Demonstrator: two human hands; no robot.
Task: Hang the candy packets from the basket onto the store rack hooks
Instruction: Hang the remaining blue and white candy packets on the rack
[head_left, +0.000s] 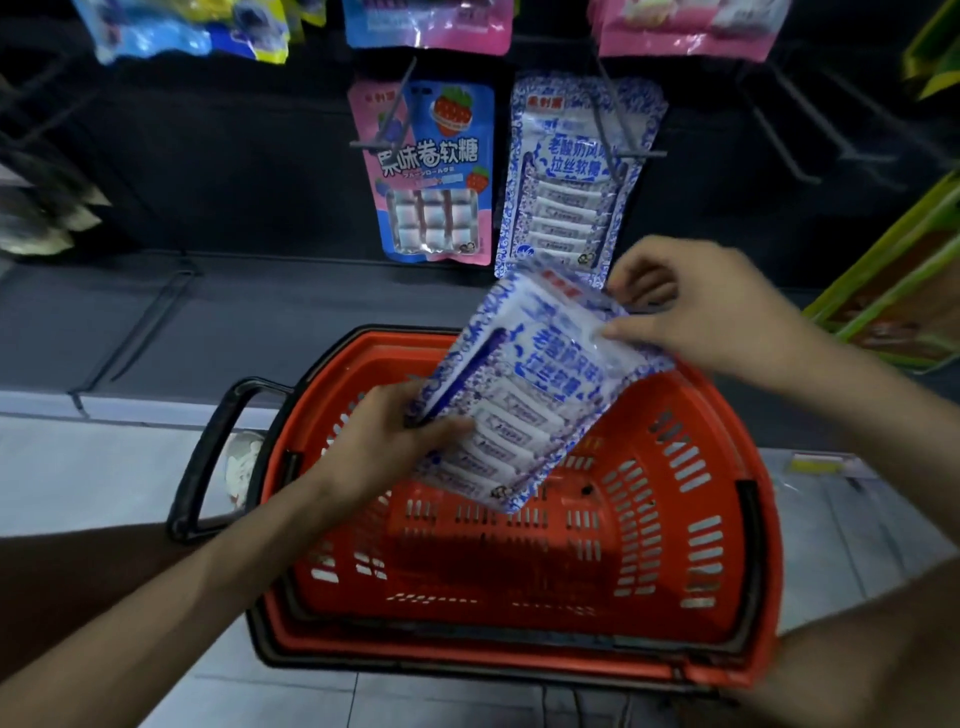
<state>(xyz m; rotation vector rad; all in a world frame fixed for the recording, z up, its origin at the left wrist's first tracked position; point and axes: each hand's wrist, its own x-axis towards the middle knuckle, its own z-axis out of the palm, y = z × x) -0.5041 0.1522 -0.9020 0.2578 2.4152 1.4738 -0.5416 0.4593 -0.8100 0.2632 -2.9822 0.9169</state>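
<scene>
1. Gripping blue/white candy pkt (524, 395) at its lower-left edge, L hand (384, 441) had fingers curled round it.
2. R hand (711, 306) pinched pkt's top edge.
3. Pkt was tilted above red basket (727, 519), just below matching pkt (576, 208) on rack hook (608, 122).

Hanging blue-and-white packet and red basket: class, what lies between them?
Head view: a matching packet, held by the left hand and right hand.

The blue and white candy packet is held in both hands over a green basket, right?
No. The head view shows the basket is red, not green. The left hand and right hand do hold the candy packet over it.
</scene>
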